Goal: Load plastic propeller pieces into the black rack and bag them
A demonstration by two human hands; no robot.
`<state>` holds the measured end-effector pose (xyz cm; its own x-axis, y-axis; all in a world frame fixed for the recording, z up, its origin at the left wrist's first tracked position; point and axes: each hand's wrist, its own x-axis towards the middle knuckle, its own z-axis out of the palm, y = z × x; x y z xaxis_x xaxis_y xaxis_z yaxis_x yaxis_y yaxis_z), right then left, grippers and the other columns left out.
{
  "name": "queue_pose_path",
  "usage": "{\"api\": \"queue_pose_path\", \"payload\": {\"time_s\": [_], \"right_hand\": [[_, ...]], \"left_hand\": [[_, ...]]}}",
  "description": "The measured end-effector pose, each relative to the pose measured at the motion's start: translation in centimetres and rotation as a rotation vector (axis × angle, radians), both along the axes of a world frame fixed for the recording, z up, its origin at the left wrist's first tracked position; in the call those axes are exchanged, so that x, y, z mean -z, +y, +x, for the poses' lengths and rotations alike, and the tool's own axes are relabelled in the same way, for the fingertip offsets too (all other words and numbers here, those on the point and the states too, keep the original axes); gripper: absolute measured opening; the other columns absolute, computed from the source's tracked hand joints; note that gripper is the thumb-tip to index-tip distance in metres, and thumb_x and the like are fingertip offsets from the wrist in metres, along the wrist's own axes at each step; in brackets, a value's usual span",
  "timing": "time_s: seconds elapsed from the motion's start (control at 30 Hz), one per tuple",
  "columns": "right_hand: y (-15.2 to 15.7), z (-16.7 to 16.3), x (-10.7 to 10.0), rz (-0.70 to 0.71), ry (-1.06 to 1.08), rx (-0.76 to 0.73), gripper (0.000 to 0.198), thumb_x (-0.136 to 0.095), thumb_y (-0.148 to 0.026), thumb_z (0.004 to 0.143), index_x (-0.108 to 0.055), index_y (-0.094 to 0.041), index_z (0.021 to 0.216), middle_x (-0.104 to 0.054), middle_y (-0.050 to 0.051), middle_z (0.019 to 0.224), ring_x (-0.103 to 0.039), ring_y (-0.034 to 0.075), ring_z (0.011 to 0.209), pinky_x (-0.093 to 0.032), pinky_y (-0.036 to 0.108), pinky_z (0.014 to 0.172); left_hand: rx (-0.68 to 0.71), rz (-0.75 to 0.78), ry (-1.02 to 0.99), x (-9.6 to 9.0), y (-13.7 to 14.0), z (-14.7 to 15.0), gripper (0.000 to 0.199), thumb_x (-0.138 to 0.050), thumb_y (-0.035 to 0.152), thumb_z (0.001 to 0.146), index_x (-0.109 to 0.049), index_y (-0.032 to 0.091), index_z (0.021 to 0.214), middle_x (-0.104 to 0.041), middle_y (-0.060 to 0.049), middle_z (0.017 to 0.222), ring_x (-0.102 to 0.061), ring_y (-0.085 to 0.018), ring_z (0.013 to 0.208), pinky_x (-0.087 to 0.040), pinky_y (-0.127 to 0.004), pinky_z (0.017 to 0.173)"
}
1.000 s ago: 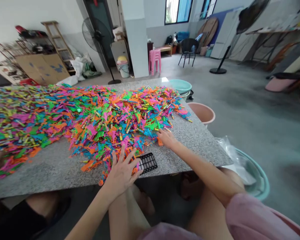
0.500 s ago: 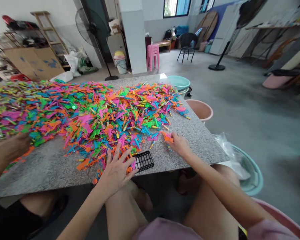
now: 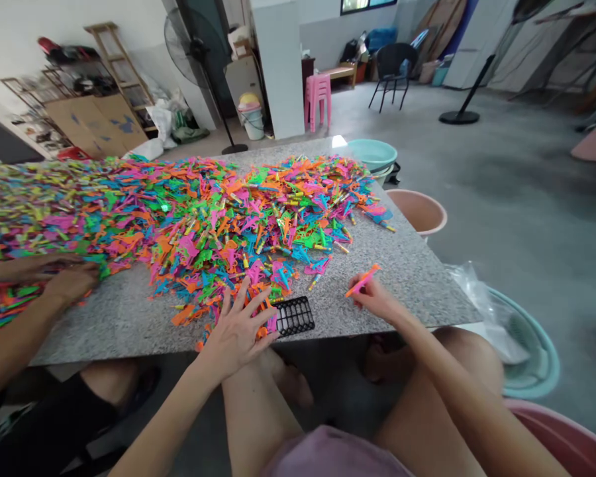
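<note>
My left hand [image 3: 239, 329] lies with fingers spread over the near edge of a heap of small bright plastic pieces [image 3: 228, 225], coloured pink, orange, green and blue. Beside its thumb, a black plastic grid rack [image 3: 297, 316] rests close to the table's front edge, its left end partly hidden by the hand and pieces. To the right, my right hand [image 3: 377, 298] pinches a thin orange and pink plastic piece [image 3: 363, 279] above the speckled grey table [image 3: 402, 271]. What the piece is exactly I cannot make out.
At the left, a co-worker's hands [image 3: 72, 281] are at the heap. Beyond the table's right edge stand a teal basin [image 3: 375, 152], a peach tub [image 3: 420, 209] and a teal basket [image 3: 546, 351] with clear plastic bags [image 3: 481, 311]. A standing fan [image 3: 196, 50] is behind the table.
My right hand has moved away from the heap's edge, and the piece in it is turned edge-on. My left hand stays spread in place. The co-worker's hands have come together; the view has shifted slightly.
</note>
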<state>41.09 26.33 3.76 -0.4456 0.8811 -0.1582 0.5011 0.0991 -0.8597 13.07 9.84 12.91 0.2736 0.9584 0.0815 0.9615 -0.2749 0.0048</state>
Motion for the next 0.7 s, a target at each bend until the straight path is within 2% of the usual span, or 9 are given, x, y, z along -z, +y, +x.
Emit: {"api": "queue_pose_path", "payload": {"time_s": [0.07,0.17,0.3,0.5,0.63,0.7], "right_hand": [[-0.8,-3.4,0.5,0.079,0.123,-0.092,0.009,-0.057,-0.014,0.07,-0.054,-0.018,0.077,-0.059,-0.002,0.069,-0.057,0.013,0.064,-0.047,0.025,0.063],[-1.9,-9.1,0.8,0.18,0.252,-0.149,0.013,-0.063,-0.015,0.069,-0.053,-0.018,0.076,-0.061,0.0,0.079,-0.058,0.015,0.075,-0.048,0.027,0.072],[-2.9,-13.9,0.8,0.194,0.233,-0.224,0.016,-0.067,-0.014,0.072,-0.057,-0.018,0.084,-0.067,0.002,0.087,-0.062,0.016,0.081,-0.047,0.026,0.076],[-3.5,-15.3,-0.1,0.311,-0.124,-0.381,0.019,-0.063,-0.018,0.079,-0.064,-0.017,0.098,-0.072,0.008,0.091,-0.067,0.021,0.087,-0.045,0.026,0.076],[-3.2,-16.0,-0.9,0.387,-0.217,-0.448,0.029,-0.06,-0.018,0.081,-0.062,-0.015,0.11,-0.072,0.011,0.094,-0.067,0.023,0.089,-0.045,0.026,0.075],[-2.8,-16.1,-1.1,0.384,-0.21,-0.459,0.028,-0.061,-0.017,0.08,-0.064,-0.015,0.107,-0.072,0.01,0.093,-0.067,0.022,0.088,-0.045,0.026,0.075]], "left_hand": [[-0.001,-0.013,0.009,-0.2,-0.1,-0.1,0.033,-0.056,0.043,0.091,-0.066,0.027,0.118,-0.046,-0.007,0.147,-0.013,-0.042,0.146,-0.016,-0.072,0.11],[-0.008,-0.015,0.027,-0.5,-0.1,0.1,0.033,-0.055,0.043,0.091,-0.066,0.028,0.119,-0.043,-0.01,0.149,-0.014,-0.042,0.145,-0.017,-0.072,0.109],[-0.014,-0.01,0.045,-0.7,-0.2,0.3,0.034,-0.055,0.043,0.091,-0.065,0.028,0.12,-0.039,-0.011,0.15,-0.013,-0.041,0.146,-0.02,-0.07,0.11],[-0.011,0.008,0.013,-0.6,-0.2,0.3,0.032,-0.054,0.042,0.092,-0.065,0.03,0.119,-0.039,-0.011,0.149,-0.013,-0.041,0.145,-0.019,-0.069,0.111],[-0.016,0.011,0.004,-0.5,-0.2,0.3,0.029,-0.054,0.04,0.092,-0.066,0.029,0.116,-0.039,-0.01,0.148,-0.012,-0.041,0.146,-0.019,-0.07,0.111],[-0.016,0.011,0.002,-0.5,-0.2,0.3,0.03,-0.054,0.039,0.092,-0.065,0.029,0.118,-0.039,-0.01,0.148,-0.013,-0.041,0.145,-0.018,-0.07,0.111]]}}
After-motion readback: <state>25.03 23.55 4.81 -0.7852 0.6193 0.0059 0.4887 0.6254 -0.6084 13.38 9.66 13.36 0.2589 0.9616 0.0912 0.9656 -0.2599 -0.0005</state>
